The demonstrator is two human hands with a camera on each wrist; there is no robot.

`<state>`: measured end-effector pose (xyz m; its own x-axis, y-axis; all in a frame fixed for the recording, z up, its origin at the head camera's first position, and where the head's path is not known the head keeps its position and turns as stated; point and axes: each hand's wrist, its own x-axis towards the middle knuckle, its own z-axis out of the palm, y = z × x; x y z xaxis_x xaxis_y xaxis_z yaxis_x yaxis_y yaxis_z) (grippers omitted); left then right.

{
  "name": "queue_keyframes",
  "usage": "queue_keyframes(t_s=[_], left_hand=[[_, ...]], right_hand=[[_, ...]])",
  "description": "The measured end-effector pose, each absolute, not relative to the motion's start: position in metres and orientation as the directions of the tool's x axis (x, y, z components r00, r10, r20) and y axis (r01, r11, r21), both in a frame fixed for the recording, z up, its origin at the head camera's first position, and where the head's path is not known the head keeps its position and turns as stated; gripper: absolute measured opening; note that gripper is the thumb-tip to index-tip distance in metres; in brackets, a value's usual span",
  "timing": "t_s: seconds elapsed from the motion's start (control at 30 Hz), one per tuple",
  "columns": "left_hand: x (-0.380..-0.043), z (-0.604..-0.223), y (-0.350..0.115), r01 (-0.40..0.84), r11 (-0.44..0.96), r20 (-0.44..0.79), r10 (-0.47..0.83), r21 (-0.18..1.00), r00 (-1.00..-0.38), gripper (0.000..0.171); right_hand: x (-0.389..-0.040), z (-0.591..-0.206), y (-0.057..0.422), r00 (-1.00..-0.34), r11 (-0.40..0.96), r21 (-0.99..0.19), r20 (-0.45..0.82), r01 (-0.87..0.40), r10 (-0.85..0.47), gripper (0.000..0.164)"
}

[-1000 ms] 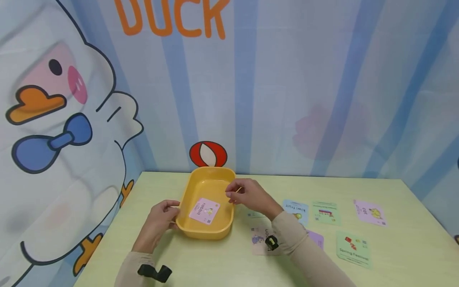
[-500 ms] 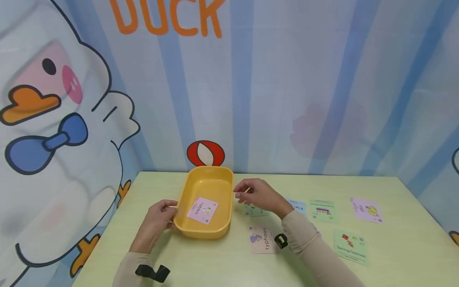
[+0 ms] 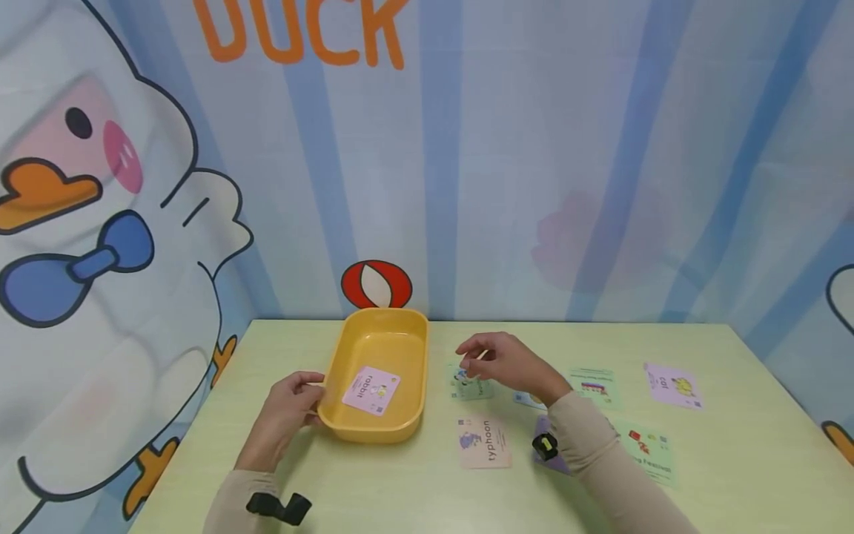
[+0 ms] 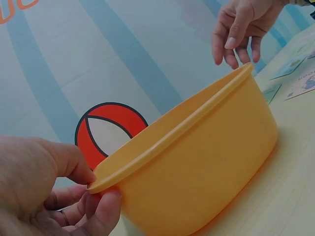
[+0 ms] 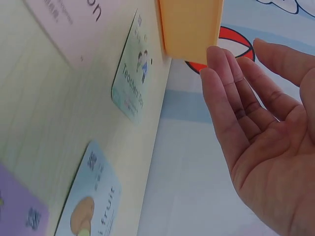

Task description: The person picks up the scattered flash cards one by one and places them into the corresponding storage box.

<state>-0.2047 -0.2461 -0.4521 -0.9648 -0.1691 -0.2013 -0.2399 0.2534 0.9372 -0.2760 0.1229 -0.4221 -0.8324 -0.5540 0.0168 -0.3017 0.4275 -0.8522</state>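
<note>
A yellow plastic basin (image 3: 383,430) stands at the left of the table, with a pink "rabbit" card (image 3: 371,391) lying inside it. My left hand (image 3: 289,410) pinches the basin's near left rim between thumb and fingers, as the left wrist view shows up close. To the right of the basin, my right hand (image 3: 510,365) hovers above the cards, its fingers loosely bent and nothing in them; its bare palm (image 5: 275,157) faces the right wrist camera. Beneath it lie a green "Teachers' Day" card (image 5: 132,73) and a blue kiwi fruit card (image 5: 91,201), partly hidden in the head view.
Other cards lie on the right half of the table (image 3: 727,452): a pink "typhoon" card (image 3: 483,442), a purple card (image 3: 554,461) partly under the right forearm, two green cards, one a Spring Festival card (image 3: 650,449), and a pink "cat" card (image 3: 674,386). A printed curtain (image 3: 494,185) hangs behind.
My right hand has moved right, from the basin's right rim to above the cards. The left hand stays on the rim, and the rabbit card lies unmoved in the basin.
</note>
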Motion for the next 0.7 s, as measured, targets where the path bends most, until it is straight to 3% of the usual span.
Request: queue_keyframes(t_s=[0.7], left_hand=[[-0.205,-0.453,-0.246,-0.268,0.281,-0.220,-0.190,0.922,-0.957,0.037]], right_hand=[[-0.269,-0.419,0.185,-0.893,0.530,-0.802,0.009,-0.276,-0.451,0.033]])
